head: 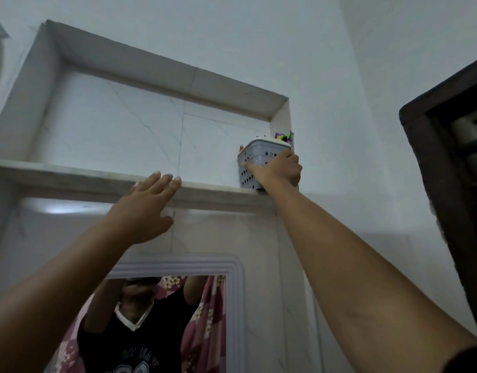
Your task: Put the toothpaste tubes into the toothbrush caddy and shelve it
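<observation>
A grey perforated toothbrush caddy (256, 157) stands on the marble shelf (70, 175) of a wall niche, tucked into its right corner. Colourful brush heads (284, 135) and a red tip poke above its rim; the toothpaste tubes inside are hidden. My right hand (279, 169) is wrapped around the caddy's front right side. My left hand (148, 205) is raised with fingers spread, fingertips resting on the shelf's front edge, holding nothing.
The niche is wide, with marble walls and bare shelf to the left of the caddy. Below it hangs a white-framed mirror (236, 305) reflecting a person in a dark shirt. A dark wooden frame (431, 170) stands at the right.
</observation>
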Tool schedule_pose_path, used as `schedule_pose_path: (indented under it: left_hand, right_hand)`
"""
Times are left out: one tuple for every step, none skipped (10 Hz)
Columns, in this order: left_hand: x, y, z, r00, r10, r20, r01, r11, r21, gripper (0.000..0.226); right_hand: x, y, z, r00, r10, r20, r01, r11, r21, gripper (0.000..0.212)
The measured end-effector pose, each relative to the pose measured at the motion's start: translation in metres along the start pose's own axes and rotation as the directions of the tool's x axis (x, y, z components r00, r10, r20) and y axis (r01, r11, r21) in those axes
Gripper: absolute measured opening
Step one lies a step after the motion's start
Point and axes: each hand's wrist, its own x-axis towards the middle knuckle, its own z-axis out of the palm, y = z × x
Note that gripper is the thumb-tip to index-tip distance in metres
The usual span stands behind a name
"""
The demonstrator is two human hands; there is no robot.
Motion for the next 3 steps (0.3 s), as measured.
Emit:
schedule_pose_path:
  left_hand:
    - [0.0,0.003,-0.008,0.999,-0.009,0.036,0.009,1.0,-0.002,0.086]
    - [-0.002,0.009,-0.017,0.997,-0.02,0.071,0.017,0.999,0.036,0.083]
    - [-0.014,0.021,-0.028,1.0,-0.019,-0.007,0.02,0.998,0.06,0.074]
  right_hand:
    - [-0.007,0.007,-0.001,0.999,-0.039,0.034,0.038,0.999,0.015,0.12]
    - [-0.034,0.019,-0.006,0.993,-0.114,0.041,0.11,0.991,0.077,0.102]
    - [-0.07,0.027,-0.014,0.966,-0.258,0.003,0.257,0.961,0.1,0.088]
